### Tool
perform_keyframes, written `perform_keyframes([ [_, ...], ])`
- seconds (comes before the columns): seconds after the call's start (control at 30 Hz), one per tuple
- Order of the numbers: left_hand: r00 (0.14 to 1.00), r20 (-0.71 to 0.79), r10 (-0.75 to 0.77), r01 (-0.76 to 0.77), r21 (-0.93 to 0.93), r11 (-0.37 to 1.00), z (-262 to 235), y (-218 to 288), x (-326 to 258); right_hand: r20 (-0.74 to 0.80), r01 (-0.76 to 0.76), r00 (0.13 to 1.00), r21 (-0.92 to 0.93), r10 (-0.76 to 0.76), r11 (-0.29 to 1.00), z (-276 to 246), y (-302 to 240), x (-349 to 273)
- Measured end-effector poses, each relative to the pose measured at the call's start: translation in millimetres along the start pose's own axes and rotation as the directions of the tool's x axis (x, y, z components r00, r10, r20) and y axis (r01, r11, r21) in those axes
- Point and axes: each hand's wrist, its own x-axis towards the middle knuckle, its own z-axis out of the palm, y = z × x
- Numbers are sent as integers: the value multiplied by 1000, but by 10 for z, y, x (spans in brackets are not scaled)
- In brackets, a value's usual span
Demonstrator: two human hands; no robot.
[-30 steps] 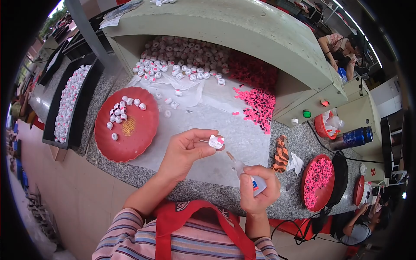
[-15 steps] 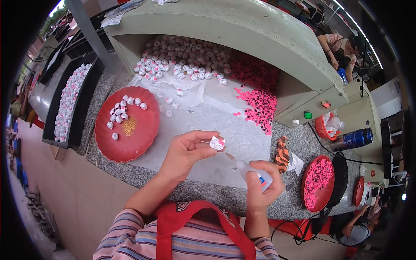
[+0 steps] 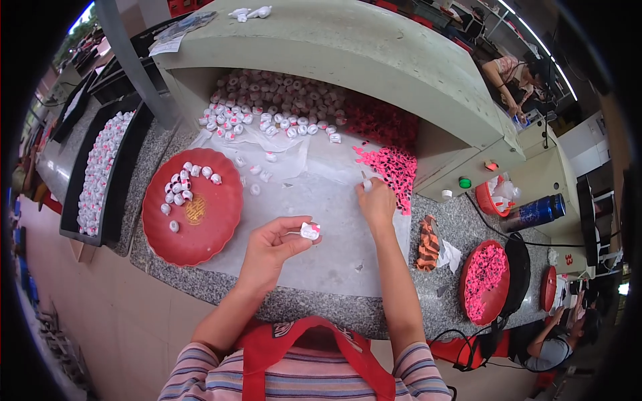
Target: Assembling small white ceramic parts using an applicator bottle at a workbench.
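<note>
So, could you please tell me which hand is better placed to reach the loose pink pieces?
Probably the right hand: it is beside the pink pieces, though it seems to grip a bottle that it mostly hides. The left hand is farther away and pinches a small white piece.

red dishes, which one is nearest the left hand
The large scalloped dish to the left of the left hand. It holds small white pieces and shows a gold emblem; the other red dishes lie to the right of the right hand.
</note>
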Motion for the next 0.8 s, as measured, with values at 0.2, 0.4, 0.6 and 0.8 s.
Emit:
perform_keyframes([
  [0.2, 1000, -8, -15, 15, -26, 1000, 29, -47, 118, 268, -318, 948, 806, 172, 499, -401, 27, -452],
  [0.4, 999, 25, 24, -25, 26, 999, 255, -76, 135, 385, -392, 919, 877, 82, 278, -712, -61, -766],
  [0.6, 999, -7, 36, -36, 67, 997, 211, -163, 56, 536, -568, 823, 774, 188, 280, -533, 79, -841],
  [0.8, 986, -137, 94, -85, 73, 994, -99, -162, 126, 191, -131, 981, 525, 34, 841, -374, 134, -937],
])
